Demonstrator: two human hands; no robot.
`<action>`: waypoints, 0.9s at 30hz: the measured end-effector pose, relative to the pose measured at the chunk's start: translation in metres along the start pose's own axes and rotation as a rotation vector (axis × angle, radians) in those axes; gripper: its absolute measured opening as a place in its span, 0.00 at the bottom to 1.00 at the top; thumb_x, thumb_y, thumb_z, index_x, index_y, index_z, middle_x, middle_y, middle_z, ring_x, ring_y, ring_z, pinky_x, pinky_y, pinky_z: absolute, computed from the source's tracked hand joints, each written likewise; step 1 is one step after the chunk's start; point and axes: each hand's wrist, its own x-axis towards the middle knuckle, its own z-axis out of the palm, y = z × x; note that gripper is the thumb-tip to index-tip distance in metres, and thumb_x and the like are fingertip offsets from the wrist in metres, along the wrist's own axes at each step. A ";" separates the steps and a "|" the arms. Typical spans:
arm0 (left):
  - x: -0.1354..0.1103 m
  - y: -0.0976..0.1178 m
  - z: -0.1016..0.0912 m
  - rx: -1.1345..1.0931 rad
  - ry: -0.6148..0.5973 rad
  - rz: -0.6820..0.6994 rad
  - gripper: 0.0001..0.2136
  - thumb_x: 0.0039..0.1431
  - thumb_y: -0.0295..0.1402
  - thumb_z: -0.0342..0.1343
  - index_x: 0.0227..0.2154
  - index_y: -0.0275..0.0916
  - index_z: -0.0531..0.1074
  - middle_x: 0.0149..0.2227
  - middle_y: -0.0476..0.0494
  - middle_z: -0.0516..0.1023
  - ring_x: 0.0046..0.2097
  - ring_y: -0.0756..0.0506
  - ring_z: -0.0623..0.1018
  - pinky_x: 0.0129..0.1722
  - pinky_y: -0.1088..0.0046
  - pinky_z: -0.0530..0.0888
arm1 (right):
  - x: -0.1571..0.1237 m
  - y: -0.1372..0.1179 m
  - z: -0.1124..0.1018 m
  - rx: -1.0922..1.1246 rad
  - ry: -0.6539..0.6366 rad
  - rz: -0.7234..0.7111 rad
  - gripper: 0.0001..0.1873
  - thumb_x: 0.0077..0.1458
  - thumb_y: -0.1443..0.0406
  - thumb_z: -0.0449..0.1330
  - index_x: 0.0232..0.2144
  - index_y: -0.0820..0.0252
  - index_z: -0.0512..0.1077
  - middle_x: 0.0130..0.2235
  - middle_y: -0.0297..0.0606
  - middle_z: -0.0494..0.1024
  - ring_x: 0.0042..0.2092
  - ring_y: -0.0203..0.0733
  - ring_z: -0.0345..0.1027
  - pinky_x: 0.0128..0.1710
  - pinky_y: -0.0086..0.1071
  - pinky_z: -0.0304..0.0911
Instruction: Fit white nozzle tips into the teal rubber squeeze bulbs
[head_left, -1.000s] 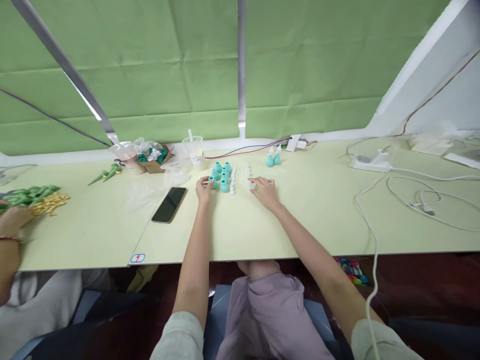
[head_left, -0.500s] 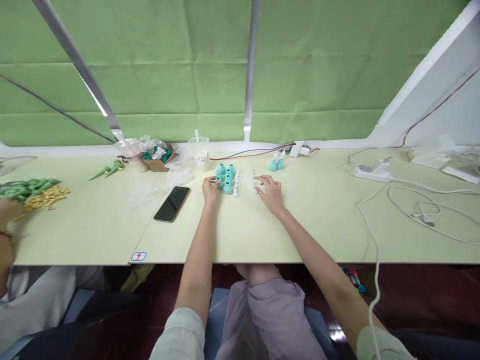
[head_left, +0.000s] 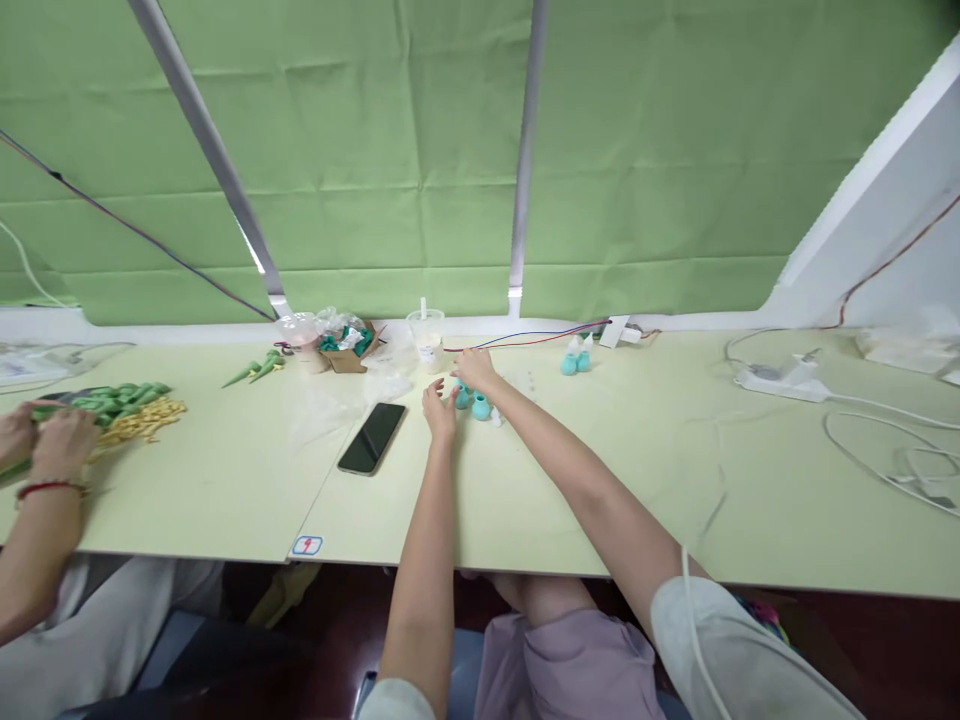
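My left hand (head_left: 441, 408) is beside the left edge of a small group of turquoise bulb-shaped bottles (head_left: 481, 407), its thumb and fingers apart with nothing seen between them. Reaching across from the right, my right hand (head_left: 478, 370) hovers at the far side of the group, fingers stretched leftward and slightly parted. The hand and forearm hide part of the group. Small white pieces (head_left: 496, 416) lie right of the bottles, and tiny clear pieces (head_left: 531, 380) show beyond my right forearm. Farther back stand two turquoise bottles with white pointed tips (head_left: 576, 358).
A black phone (head_left: 372, 438) lies left of my left arm. Behind are a plastic cup (head_left: 427, 340), a cardboard box (head_left: 349, 355) and clear plastic bags (head_left: 390, 375). A power strip (head_left: 780, 378) with cables is rightward. At left, another person's hands (head_left: 64, 440) handle green pieces near yellow ones.
My right hand has moved left from beside the white pieces to the far side of the bottles. My left hand has come off the bottle it was touching. The view has shifted.
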 end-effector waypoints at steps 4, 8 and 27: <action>0.000 0.005 -0.003 0.040 0.049 0.067 0.19 0.54 0.41 0.56 0.47 0.39 0.67 0.46 0.37 0.72 0.47 0.40 0.72 0.48 0.58 0.68 | 0.001 -0.002 0.002 0.060 -0.013 -0.030 0.07 0.50 0.71 0.61 0.33 0.62 0.77 0.36 0.48 0.79 0.39 0.45 0.72 0.37 0.32 0.61; -0.006 0.033 -0.010 0.169 0.114 0.281 0.20 0.58 0.41 0.53 0.52 0.39 0.65 0.52 0.32 0.69 0.55 0.36 0.66 0.53 0.54 0.62 | -0.017 0.011 -0.019 0.300 0.046 -0.171 0.08 0.55 0.65 0.58 0.36 0.59 0.76 0.36 0.38 0.79 0.36 0.37 0.71 0.37 0.27 0.61; -0.058 0.089 0.008 0.513 -0.337 1.044 0.14 0.64 0.35 0.44 0.47 0.37 0.69 0.39 0.40 0.76 0.44 0.43 0.73 0.48 0.64 0.63 | -0.166 0.103 -0.015 -0.088 0.461 -0.173 0.15 0.62 0.59 0.49 0.36 0.57 0.75 0.41 0.41 0.76 0.43 0.42 0.65 0.40 0.34 0.55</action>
